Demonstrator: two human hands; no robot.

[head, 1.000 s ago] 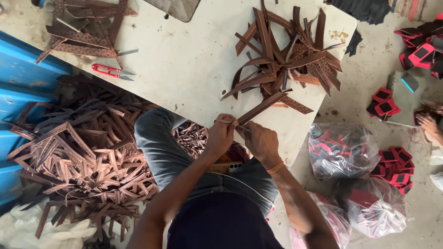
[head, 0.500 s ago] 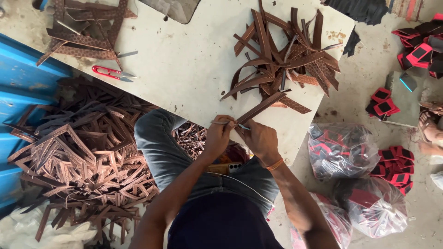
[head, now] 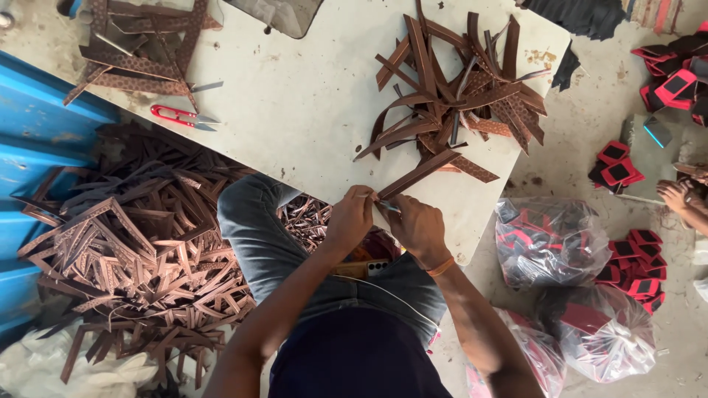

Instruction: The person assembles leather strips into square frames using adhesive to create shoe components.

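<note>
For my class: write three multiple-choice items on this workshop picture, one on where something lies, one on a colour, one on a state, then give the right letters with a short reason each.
1. Where do the snips lie?
A. On the pale table, between two lots of brown strips
B. On the floor beside the plastic bags
C. In the person's lap

2. What colour are the snips' handles?
A. Blue
B. Red
C. Green

3. How is the brown strip at the table's near edge held?
A. It lies untouched
B. Only the right hand grips it
C. Left hand and right hand meet at its near end

Answers: 1 A, they rest on the tabletop with the small lot of strips on one side and the heap of strips on the other. 2 B, the loop handles are red. 3 C, both hands close together on the strip's end.
</note>
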